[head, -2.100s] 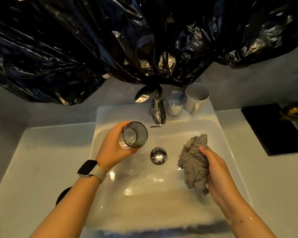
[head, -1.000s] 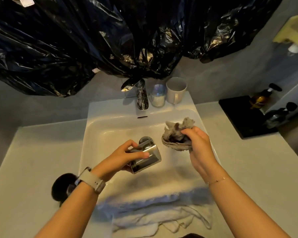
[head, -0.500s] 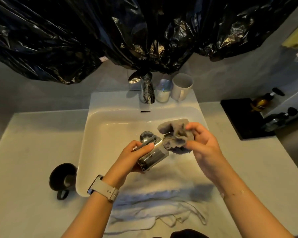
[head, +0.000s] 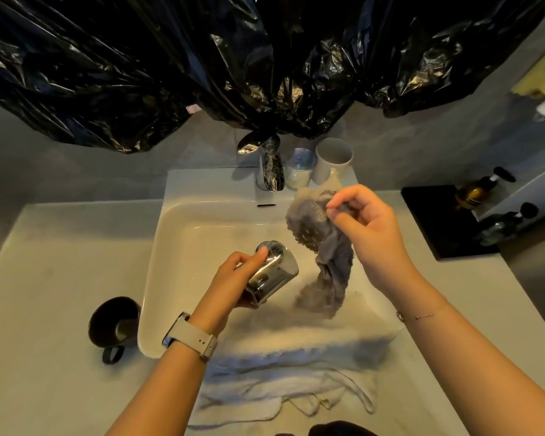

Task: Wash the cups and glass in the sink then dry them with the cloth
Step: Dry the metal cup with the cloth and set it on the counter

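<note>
Over the white sink my left hand grips a smoky clear glass, tilted on its side with the mouth pointing right. My right hand pinches the top of a grey cloth, which hangs down loose just right of the glass and apart from it. A white mug and a small glass jar stand on the sink's back ledge, right of the chrome tap. A black mug stands on the counter left of the sink.
A white towel drapes over the sink's front edge. Black plastic sheeting hangs above the tap. A black tray with dark bottles sits at the right on the grey counter.
My right hand has lifted the cloth away from the glass's mouth, up and to the right, so it unfolds and hangs. The glass stays tilted in my left hand.
</note>
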### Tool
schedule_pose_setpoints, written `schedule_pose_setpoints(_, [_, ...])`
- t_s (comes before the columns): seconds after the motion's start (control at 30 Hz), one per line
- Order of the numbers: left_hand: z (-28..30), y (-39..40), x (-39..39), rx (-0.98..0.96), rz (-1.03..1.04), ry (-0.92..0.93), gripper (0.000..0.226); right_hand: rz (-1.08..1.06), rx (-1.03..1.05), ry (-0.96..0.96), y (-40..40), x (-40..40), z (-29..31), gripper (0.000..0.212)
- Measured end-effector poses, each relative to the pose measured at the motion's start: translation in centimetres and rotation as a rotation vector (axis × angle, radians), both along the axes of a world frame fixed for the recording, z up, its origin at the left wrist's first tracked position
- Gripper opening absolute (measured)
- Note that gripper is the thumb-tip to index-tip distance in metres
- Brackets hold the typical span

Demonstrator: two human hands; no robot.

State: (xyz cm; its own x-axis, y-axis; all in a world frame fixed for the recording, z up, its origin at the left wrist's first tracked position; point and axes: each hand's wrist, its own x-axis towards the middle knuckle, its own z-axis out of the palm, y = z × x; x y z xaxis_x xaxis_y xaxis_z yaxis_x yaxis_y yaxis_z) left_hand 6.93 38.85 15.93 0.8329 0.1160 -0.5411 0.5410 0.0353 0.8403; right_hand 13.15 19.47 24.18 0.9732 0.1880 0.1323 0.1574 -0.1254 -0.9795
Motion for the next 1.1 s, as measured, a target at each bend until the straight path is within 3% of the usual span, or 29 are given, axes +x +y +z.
schedule_pose_setpoints(0.2, [-0.3,-0.8,0.6,-0.178,0.045,0.059,0.035,0.337,-0.003,0.210,2.1,-4.1,-2.4,0.018])
schedule_pose_setpoints(0.27, [-0.3,-1.1,0.5,-0.205,0.071,0.068,0.044,0.353,0.006,0.258,2.2,-4.7,-3.5,0.017])
schedule_pose_setpoints(0.33, [-0.5,-1.2,0.1,-0.148,0.052,-0.023,0.049,0.309,-0.099,0.127,2.1,-4.9,-4.4,0.024])
schedule_pose_setpoints(0.43, [-0.3,-1.4,-0.7,-0.144,0.021,-0.103,0.052,0.197,-0.326,-0.150,2.3,-5.0,-5.5,0.053])
schedule_pose_setpoints(0.53, [0.3,-1.4,-0.6,-0.146,0.021,-0.116,0.050,-0.065,-0.385,-0.217,2.4,-4.7,-5.8,0.067])
schedule_pose_setpoints(0.6, [1.0,-1.2,-0.4,-0.118,0.022,-0.133,0.046,-0.150,-0.407,-0.061,2.3,-4.5,-5.5,0.065])
schedule_pose_setpoints(0.67, [1.5,-0.9,-0.1,-0.069,0.001,-0.158,0.040,-0.066,-0.369,0.154,2.1,-4.3,-5.5,0.046])
schedule_pose_setpoints(0.77, [2.3,-0.8,0.4,0.006,-0.076,-0.141,0.037,0.057,-0.282,0.153,1.8,-4.3,-5.3,0.037])
schedule_pose_setpoints(0.87, [3.0,-1.2,0.4,-0.111,-0.122,-0.015,0.040,0.274,-0.067,0.285,1.2,-4.2,-4.3,0.028])
schedule_pose_setpoints(1.0, [3.2,-1.1,0.5,-0.191,-0.180,0.108,0.041,0.592,-0.027,0.511,-0.5,-3.8,-3.2,0.034])
schedule_pose_setpoints(1.1, [3.1,-1.2,0.7,-0.184,-0.217,0.182,0.041,0.666,-0.026,0.614,-0.9,-3.6,-3.1,0.035])
